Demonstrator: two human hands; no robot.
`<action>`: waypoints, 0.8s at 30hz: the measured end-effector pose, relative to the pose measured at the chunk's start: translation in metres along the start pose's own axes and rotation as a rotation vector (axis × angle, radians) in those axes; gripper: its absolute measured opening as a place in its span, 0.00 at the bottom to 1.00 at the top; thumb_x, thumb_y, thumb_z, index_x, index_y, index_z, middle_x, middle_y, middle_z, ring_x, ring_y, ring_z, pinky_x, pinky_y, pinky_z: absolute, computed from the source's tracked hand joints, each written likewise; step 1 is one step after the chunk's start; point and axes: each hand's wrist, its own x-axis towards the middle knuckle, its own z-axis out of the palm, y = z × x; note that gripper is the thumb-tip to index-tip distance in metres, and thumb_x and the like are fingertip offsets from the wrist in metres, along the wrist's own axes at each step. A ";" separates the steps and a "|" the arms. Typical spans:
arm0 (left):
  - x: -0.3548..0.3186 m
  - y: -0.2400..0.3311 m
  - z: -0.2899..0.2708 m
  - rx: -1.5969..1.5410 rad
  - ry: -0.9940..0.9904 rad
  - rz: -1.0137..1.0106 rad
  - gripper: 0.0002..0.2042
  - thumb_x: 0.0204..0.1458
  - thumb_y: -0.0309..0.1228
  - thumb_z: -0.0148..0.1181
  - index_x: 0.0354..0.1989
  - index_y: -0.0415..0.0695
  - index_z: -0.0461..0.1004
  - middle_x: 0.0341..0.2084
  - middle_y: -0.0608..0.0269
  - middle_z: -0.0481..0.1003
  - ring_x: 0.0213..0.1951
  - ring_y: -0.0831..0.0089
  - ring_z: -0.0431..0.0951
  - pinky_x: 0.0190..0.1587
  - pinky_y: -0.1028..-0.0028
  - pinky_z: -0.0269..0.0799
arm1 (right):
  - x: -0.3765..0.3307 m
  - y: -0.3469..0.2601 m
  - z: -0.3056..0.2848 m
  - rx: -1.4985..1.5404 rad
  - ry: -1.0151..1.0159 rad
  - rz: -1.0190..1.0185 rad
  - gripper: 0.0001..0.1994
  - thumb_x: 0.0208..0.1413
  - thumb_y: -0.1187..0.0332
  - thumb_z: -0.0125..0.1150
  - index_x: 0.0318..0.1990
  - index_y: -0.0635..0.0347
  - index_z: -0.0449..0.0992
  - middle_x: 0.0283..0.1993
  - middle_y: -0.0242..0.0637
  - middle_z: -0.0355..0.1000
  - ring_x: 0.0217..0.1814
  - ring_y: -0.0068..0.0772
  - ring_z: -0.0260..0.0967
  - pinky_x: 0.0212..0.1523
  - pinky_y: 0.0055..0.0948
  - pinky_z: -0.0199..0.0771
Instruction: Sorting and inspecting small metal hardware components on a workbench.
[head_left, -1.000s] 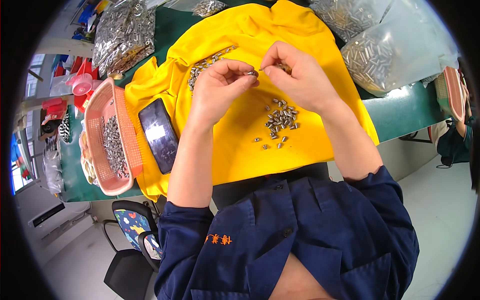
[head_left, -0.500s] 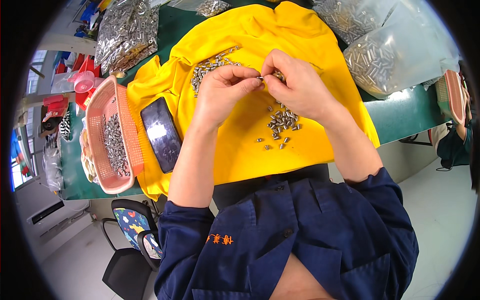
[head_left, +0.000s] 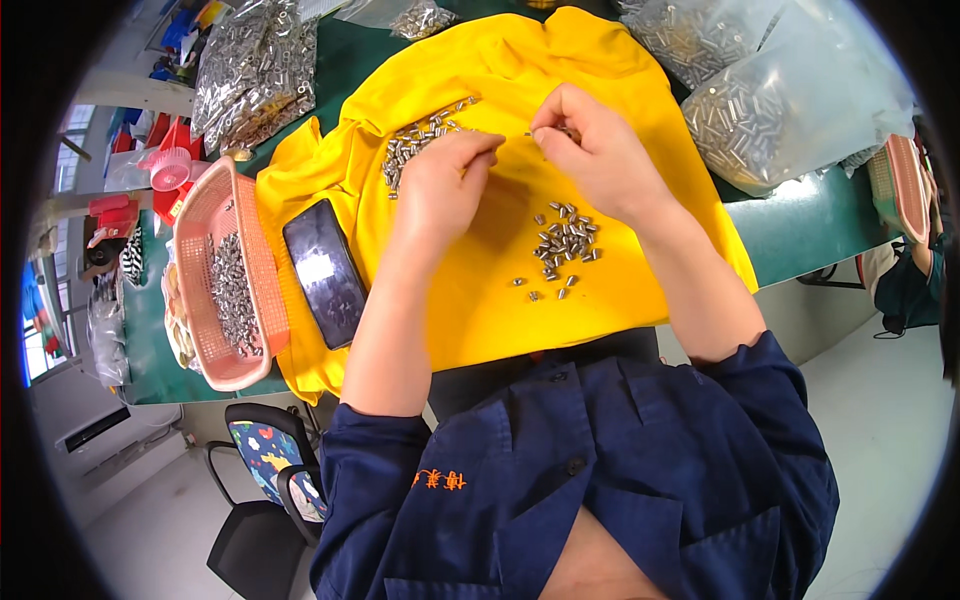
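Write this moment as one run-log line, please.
left hand: near upper metal-parts pile, contents unclear | right hand: pinching small metal part | lower pile: on yellow cloth | phone: beside pink basket

A dark phone (head_left: 326, 275) lies flat. A black chair (head_left: 258, 548) stands at left. Red shapes (head_left: 181, 137) beyond may be bins.

A green-topped table (head_left: 810, 225) stands over a pale floor (head_left: 870, 400). Off its near left corner sits a black armchair (head_left: 262, 540) with a patterned backrest (head_left: 270, 457). I see bright windows (head_left: 73, 165) past the left edge; light (head_left: 798, 190) glares off its right end.
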 end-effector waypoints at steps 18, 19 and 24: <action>-0.005 0.002 0.003 -1.339 -0.133 -0.430 0.05 0.48 0.21 0.52 0.34 0.40 0.69 0.29 0.61 0.73 0.32 0.72 0.74 0.38 0.75 0.71 | -0.003 -0.010 0.003 0.134 -0.102 0.022 0.03 0.46 0.73 0.48 0.28 0.63 0.64 0.20 0.29 0.62 0.21 0.18 0.57 0.23 0.19 0.59; -0.005 0.003 0.003 -1.339 -0.134 -0.432 0.05 0.48 0.21 0.52 0.34 0.40 0.69 0.29 0.61 0.73 0.32 0.72 0.74 0.38 0.75 0.71 | -0.004 -0.010 0.003 0.144 -0.113 0.021 0.03 0.46 0.73 0.48 0.28 0.63 0.64 0.21 0.30 0.63 0.22 0.18 0.58 0.24 0.19 0.60; -0.006 0.004 0.005 -1.363 -0.143 -0.394 0.05 0.48 0.21 0.52 0.34 0.39 0.69 0.29 0.59 0.73 0.32 0.71 0.74 0.38 0.74 0.71 | -0.004 -0.011 0.002 0.087 -0.124 -0.002 0.03 0.46 0.74 0.48 0.28 0.64 0.64 0.22 0.32 0.65 0.25 0.19 0.62 0.26 0.19 0.63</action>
